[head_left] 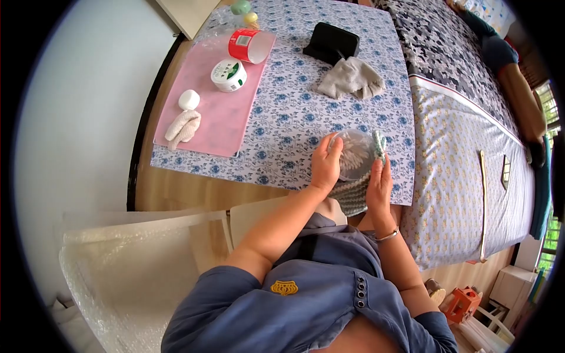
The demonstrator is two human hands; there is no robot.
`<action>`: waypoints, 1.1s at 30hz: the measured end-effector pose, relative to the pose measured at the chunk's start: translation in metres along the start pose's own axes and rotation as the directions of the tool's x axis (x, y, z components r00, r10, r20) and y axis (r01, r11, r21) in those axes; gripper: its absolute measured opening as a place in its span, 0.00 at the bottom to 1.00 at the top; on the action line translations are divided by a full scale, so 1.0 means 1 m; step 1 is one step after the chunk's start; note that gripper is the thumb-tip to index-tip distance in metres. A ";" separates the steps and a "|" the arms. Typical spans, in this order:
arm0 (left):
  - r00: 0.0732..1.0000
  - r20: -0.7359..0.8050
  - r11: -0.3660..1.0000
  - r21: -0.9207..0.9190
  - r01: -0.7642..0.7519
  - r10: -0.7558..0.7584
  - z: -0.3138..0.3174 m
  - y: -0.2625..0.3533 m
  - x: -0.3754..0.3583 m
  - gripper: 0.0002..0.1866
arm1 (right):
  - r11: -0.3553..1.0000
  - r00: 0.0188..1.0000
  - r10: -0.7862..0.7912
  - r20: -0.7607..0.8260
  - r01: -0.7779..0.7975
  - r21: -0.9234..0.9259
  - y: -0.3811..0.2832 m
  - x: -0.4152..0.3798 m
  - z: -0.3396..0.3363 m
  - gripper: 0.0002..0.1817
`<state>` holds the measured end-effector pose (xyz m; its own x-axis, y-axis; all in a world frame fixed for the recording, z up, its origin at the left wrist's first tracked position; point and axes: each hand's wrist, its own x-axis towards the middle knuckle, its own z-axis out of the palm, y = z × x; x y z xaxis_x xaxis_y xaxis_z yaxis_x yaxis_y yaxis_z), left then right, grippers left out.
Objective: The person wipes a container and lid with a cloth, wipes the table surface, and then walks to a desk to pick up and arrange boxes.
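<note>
At the table's front edge, a round clear container (354, 154) with pale strands inside is held between both hands. My left hand (326, 163) wraps round its left side, fingers and thumb against the rim. On the right side, my right hand (379, 179) presses its fingers on the container and a light green knitted piece (379, 145). Below the container hangs a striped grey-green knitted piece (351, 199), partly hidden by my wrists and the container.
The flowered table (282, 135) bears a pink mat (215, 126), a white tub (228, 75), a red-labelled container (250, 46), a white ball (189, 100), a beige cloth (183, 126), a grey cloth (351, 78) and a black case (332, 42). A person's leg (521, 100) rests on the bed (465, 176).
</note>
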<state>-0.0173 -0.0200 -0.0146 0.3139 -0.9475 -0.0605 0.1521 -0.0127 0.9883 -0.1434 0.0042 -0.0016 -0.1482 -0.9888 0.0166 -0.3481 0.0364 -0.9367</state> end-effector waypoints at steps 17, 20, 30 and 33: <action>0.893 -0.450 0.959 -0.248 -0.138 0.012 -0.059 0.023 0.107 0.13 | 0.977 0.930 -0.133 0.342 0.065 0.203 -0.029 0.060 0.068 0.23; 0.854 -0.519 0.976 -0.167 -0.141 0.034 -0.066 0.021 0.121 0.16 | 0.995 0.936 -0.093 0.339 0.082 0.049 -0.018 0.055 0.063 0.19; 0.810 -0.463 0.913 0.352 -0.204 0.360 -0.090 0.013 0.149 0.21 | 0.959 0.932 -0.265 0.248 0.281 -0.031 0.015 0.047 0.058 0.16; 0.698 -0.399 0.693 0.694 -0.194 0.595 -0.122 0.022 0.166 0.27 | 0.983 0.952 -0.157 0.264 0.178 -0.056 0.011 0.044 0.058 0.17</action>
<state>0.1527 -0.1384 -0.0202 0.6836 -0.5411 0.4898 -0.6059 -0.0467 0.7942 -0.1002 -0.0471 -0.0313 0.1583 -0.9849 0.0703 -0.4202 -0.1317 -0.8978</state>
